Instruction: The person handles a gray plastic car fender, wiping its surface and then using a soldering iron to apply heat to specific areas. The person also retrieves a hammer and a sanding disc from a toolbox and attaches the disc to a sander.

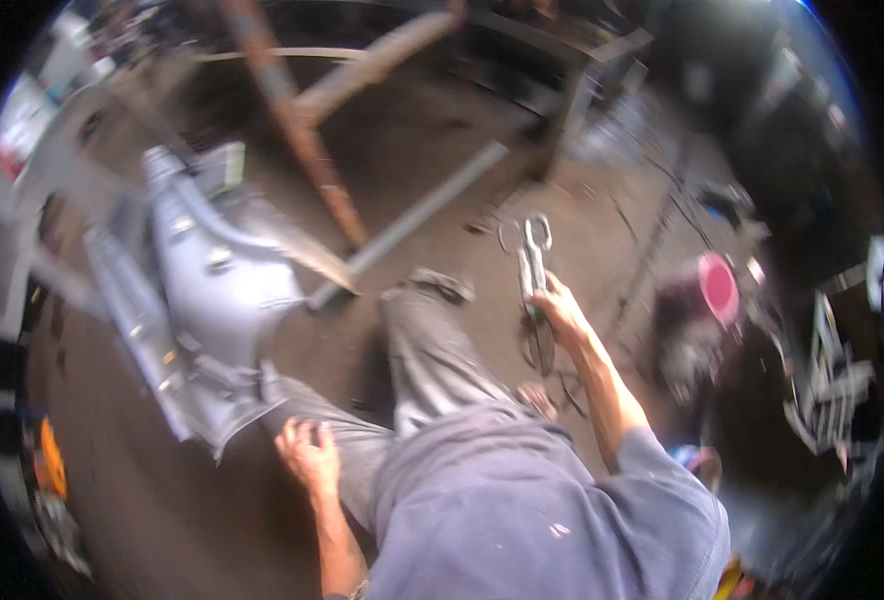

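My right hand [562,308] is closed around the middle of a long metal plier-like hand tool [529,268]. Two loop-shaped ends of the tool point away from me, and its darker part hangs below the hand. Blur hides its exact kind. My left hand [309,455] rests on or just over my left thigh, fingers apart and slightly bent, with nothing in it. Close to that hand, at the left, stands a silver-white car body panel [227,285], its near lower end beside my left leg.
A rusty metal post [297,130] and a grey bar [427,220] meet on the brown floor ahead. At the right lie a pink-ended cylinder [719,288], cables and scrap metal [837,390]. A pale frame [7,250] and an orange object [52,458] are at the far left.
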`<state>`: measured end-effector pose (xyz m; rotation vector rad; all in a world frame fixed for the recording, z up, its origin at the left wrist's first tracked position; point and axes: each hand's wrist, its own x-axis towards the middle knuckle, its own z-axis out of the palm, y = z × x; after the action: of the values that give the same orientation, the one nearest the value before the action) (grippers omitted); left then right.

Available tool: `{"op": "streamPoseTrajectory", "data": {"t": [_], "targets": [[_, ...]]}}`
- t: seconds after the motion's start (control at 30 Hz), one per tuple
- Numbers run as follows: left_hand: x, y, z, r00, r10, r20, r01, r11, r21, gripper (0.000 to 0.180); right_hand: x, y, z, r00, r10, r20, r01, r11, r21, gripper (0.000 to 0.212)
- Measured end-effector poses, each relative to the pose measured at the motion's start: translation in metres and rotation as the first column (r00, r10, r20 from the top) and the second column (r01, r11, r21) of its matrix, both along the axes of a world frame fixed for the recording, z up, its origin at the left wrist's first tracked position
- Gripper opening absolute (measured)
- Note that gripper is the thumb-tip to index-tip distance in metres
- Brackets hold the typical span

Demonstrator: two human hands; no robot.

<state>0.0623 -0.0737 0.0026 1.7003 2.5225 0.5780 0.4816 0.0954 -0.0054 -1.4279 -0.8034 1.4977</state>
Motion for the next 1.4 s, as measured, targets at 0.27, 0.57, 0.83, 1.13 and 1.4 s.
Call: {"op": "streamPoseTrajectory", "data": {"t": [0.27, 0.57, 0.83, 1.13, 1.4], "targets": [[-0.004, 0.013, 0.004, 0.995, -0.091, -0.042, 0.087, 0.991, -0.1, 0.022, 0.153, -0.113, -0.098, 0.763, -0.48, 0.432, 0.539, 0.842, -0.016, 0.065], [-0.014, 0.043, -0.007, 0.977, -0.182, -0.115, 0.151, 0.96, -0.236, 0.023, 0.276, -0.213, -0.192, 0.653, -0.492, 0.576, 0.652, 0.752, -0.097, 0.079], [-0.021, 0.058, -0.012, 0.952, -0.248, -0.18, 0.176, 0.924, -0.339, 0.023, 0.223, -0.202, -0.11, 0.363, 0.033, 0.931, 0.457, 0.864, -0.209, 0.052], [-0.036, 0.089, -0.031, 0.919, -0.352, -0.18, 0.249, 0.869, -0.428, 0.028, 0.023, -0.231, -0.159, 0.713, 0.188, 0.676, 0.013, 0.96, -0.28, 0.042], [-0.05, 0.119, -0.049, 0.88, -0.444, -0.169, 0.315, 0.812, -0.491, 0.033, 0.149, -0.287, -0.05, 0.623, -0.344, 0.702, 0.478, 0.879, 0.007, 0.057]]}}
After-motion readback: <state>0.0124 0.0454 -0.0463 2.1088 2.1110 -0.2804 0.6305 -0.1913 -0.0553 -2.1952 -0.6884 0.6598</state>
